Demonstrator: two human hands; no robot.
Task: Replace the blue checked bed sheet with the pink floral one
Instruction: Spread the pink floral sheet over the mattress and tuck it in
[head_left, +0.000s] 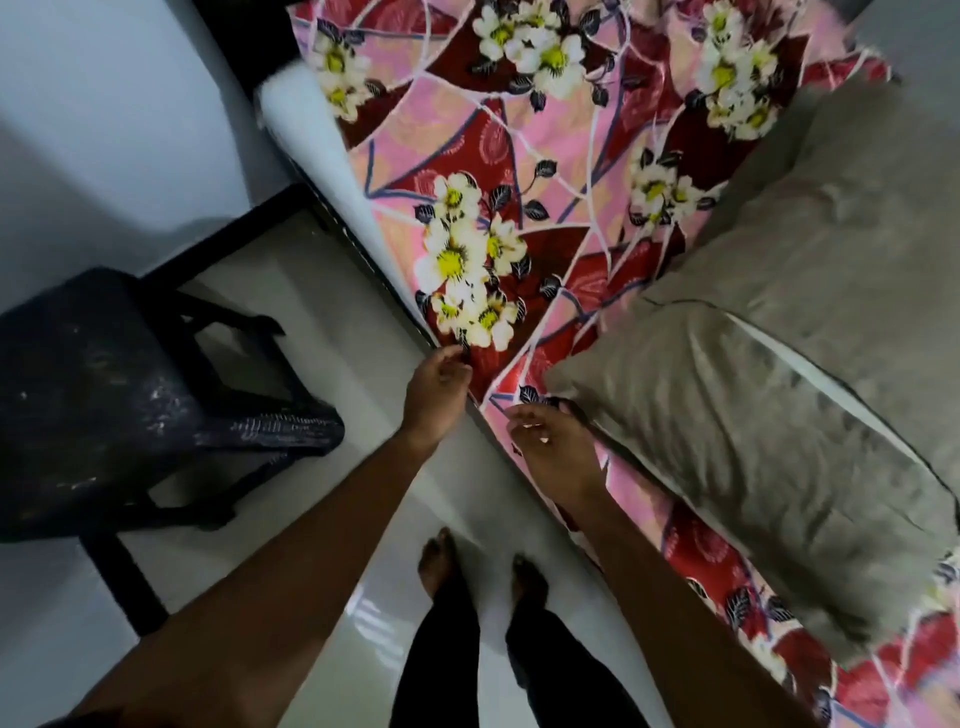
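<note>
A black chair (130, 395) stands well off to the left of the grip, on the pale floor (332, 322). The left hand (439, 387) pinches the side edge of the pink floral sheet (467, 156), thumb and fingers closed on the cloth where it drops over the bed's side. Just to its right, the right hand (553, 441) curls its fingers at the same edge. Whether it actually holds cloth, I cannot tell. A grey pillow (753, 415) lies on the sheet, touching the right hand's fingertips.

The sheet already covers the bed, and no blue checked one shows. Its edge runs away from the grip, up and leftward, to where bare white mattress (296, 119) shows. The left hand is nearer that stretch, so tucking likely proceeds that way.
</note>
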